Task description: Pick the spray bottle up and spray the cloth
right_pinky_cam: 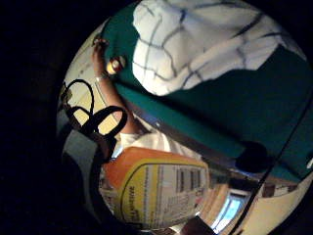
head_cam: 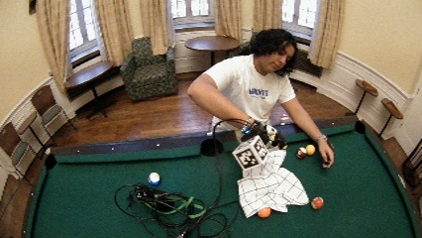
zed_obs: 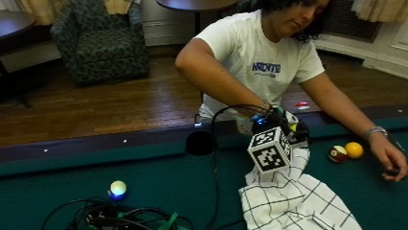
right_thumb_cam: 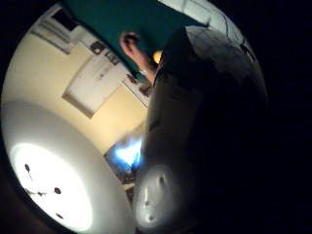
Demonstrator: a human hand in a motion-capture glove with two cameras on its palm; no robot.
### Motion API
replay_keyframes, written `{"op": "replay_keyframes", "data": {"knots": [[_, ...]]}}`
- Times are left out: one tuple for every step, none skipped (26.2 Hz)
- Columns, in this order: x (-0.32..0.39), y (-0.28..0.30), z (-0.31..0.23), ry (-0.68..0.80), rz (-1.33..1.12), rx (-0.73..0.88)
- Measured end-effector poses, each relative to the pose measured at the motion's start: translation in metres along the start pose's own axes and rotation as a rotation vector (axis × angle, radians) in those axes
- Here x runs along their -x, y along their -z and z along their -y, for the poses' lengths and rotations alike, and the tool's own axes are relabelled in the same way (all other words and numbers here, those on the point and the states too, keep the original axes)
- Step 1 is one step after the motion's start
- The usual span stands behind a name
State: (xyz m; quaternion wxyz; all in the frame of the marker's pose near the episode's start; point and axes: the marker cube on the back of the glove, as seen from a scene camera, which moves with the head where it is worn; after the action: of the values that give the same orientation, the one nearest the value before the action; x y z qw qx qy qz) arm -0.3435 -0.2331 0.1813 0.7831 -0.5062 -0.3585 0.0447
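Nearby, billiard balls [zed_obs: 345, 152] beside cloth [zed_obs: 293, 201].

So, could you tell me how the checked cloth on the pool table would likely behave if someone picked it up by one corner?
The checked cloth would probably hang limp: it already lies rumpled in soft folds on the green felt. It looks thin, so likely light. It should drag rather than slide freely, and might nudge the orange ball at its edge.

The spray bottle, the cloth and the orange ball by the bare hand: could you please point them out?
spray bottle [right_pinky_cam: 161, 193]: little-finger palm view, printed label.
cloth [zed_obs: 293, 201]: outside view, middle of the checked fabric.
orange ball [zed_obs: 354, 149]: outside view, its centre.
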Motion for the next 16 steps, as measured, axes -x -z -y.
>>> {"op": "replay_keyframes", "data": {"knots": [[-0.002,-0.009,0.006,-0.041,-0.024,0.03],[-0.005,-0.017,0.011,-0.084,-0.047,0.056],[-0.009,-0.023,0.015,-0.126,-0.069,0.08],[-0.013,-0.029,0.019,-0.166,-0.09,0.101],[-0.017,-0.034,0.023,-0.204,-0.11,0.119],[-0.021,-0.038,0.026,-0.238,-0.13,0.133],[-0.026,-0.041,0.029,-0.27,-0.149,0.145],[-0.03,-0.044,0.031,-0.301,-0.166,0.153],[-0.034,-0.046,0.033,-0.329,-0.181,0.16],[-0.037,-0.047,0.034,-0.355,-0.191,0.166],[-0.04,-0.048,0.035,-0.378,-0.197,0.17],[-0.043,-0.049,0.036,-0.397,-0.2,0.174],[-0.046,-0.05,0.036,-0.414,-0.203,0.177],[-0.048,-0.051,0.037,-0.429,-0.208,0.181],[-0.051,-0.052,0.037,-0.442,-0.213,0.186],[-0.053,-0.053,0.038,-0.454,-0.219,0.191]]}}
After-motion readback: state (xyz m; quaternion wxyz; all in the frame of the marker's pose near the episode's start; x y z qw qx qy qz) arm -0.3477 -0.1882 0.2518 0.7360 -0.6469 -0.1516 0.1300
